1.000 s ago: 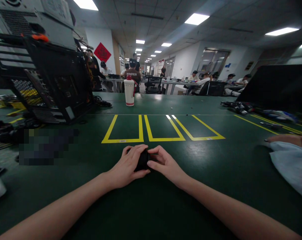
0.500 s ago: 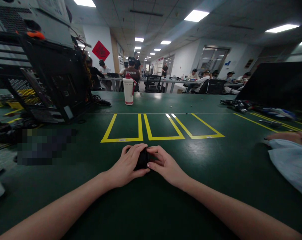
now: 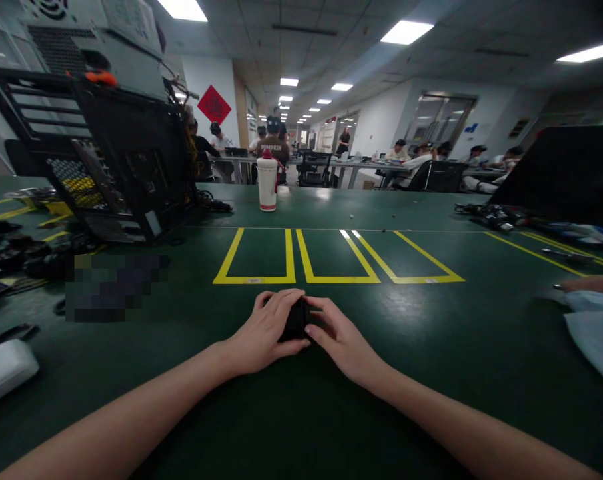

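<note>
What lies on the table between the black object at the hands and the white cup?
In the head view, yellow tape outlines, then a thin pale line, lie between the black object and the white cup.

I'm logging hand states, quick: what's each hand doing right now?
Left hand: closed around the black object.
Right hand: curled at the object's right edge; whether it grips cannot be told.
</note>
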Demonstrator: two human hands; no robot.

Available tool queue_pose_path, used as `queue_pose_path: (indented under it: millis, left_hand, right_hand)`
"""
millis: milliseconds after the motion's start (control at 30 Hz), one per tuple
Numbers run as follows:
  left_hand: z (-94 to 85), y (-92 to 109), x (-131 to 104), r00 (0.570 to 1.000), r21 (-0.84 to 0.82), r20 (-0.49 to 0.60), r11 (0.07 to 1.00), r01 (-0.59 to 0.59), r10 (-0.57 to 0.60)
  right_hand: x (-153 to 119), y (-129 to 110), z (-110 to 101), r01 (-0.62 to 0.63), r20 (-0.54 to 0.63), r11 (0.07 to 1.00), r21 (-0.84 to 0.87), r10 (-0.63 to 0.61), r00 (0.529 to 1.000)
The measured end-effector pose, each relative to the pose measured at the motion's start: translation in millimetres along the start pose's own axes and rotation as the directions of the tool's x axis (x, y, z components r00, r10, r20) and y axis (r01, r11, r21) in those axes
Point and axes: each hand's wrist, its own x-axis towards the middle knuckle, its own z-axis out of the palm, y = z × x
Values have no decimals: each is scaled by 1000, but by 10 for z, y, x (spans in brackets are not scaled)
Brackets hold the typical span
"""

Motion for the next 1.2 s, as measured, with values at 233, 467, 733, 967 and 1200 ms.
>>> queue_pose_path:
  millis: [233, 467, 733, 967, 1200]
  left_hand:
    - [-26, 18, 2, 1000, -3, 4, 1000, -5, 5]
    - [-41, 23, 1, 1000, -10, 9, 1000, -1, 1]
    - [-38, 20, -3, 1000, 5, 15, 1000, -11, 11]
    - [-12, 4, 9, 1000, 9, 6, 1000, -15, 15]
    - [-18, 15, 7, 1000, -3, 15, 1000, -10, 10]
  right_hand:
    - [-22, -46, -1, -5, 16, 995, 97, 4, 1000]
    - [17, -64, -18, -58, -15, 996, 69, 59, 998]
    - [-13, -110, -34, -71, 74, 991, 112, 63, 995]
    - [13, -42, -28, -15, 11, 992, 122, 13, 1000]
    - [12, -67, -57, -106, 69, 987, 118, 98, 993]
